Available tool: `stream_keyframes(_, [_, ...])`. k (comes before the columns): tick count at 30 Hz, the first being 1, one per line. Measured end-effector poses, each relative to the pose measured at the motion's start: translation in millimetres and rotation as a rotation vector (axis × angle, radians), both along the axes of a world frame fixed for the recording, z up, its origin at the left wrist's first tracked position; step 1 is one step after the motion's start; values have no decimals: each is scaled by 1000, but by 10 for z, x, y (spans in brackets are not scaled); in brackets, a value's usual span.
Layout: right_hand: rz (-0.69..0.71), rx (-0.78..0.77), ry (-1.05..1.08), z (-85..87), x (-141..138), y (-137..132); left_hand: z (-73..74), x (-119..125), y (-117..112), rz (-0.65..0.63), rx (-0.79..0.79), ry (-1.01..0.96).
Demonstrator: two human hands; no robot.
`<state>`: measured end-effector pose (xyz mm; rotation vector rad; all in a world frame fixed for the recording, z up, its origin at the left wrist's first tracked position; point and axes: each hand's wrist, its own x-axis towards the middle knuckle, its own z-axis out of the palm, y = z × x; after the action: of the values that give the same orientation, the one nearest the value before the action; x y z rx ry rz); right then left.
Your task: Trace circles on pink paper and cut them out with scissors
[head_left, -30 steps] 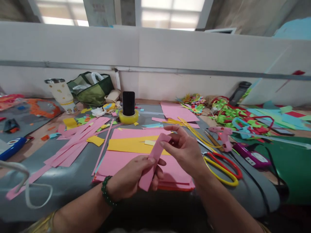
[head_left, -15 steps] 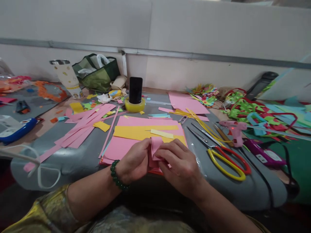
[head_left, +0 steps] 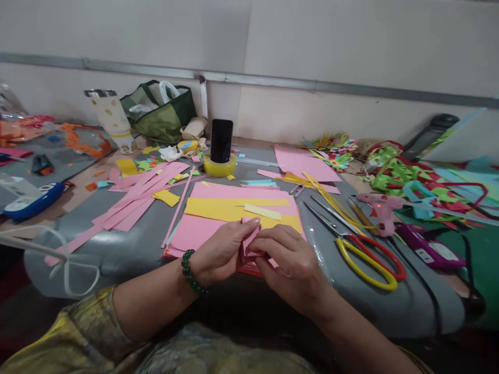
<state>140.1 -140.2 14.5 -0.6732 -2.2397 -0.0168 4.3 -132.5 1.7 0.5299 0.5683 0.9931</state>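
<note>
Between my two hands is a folded piece of pink paper (head_left: pixel 248 242), partly hidden by my fingers. My left hand (head_left: pixel 222 249), with a green bead bracelet at the wrist, grips its left side, the thumb lying across the top. My right hand (head_left: pixel 288 259) pinches its right side with curled fingers. Both hands are over the near edge of a stack of pink sheets (head_left: pixel 202 236). On that stack lie yellow strips (head_left: pixel 210 209) and a small pale yellow strip (head_left: pixel 262 212).
Scissors with red and yellow handles (head_left: pixel 362 259) lie right of the stack, near a pink glue gun (head_left: pixel 384 210) and a purple power strip (head_left: pixel 431 249). Pink strips (head_left: pixel 136 202) spread to the left. A phone (head_left: pixel 221 140) stands in a yellow tape roll (head_left: pixel 220 166) behind.
My left thumb has moved right, over the top of the folded pink paper, and less of the paper shows. The whole view has shifted slightly.
</note>
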Motion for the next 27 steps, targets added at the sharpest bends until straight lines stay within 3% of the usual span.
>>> stream_keyframes(10, [87, -204, -160, 77, 52, -27, 44, 1, 10, 46, 94, 129])
stream_keyframes(27, [36, -109, -129, 19, 27, 11, -4, -13, 25, 22, 173, 121])
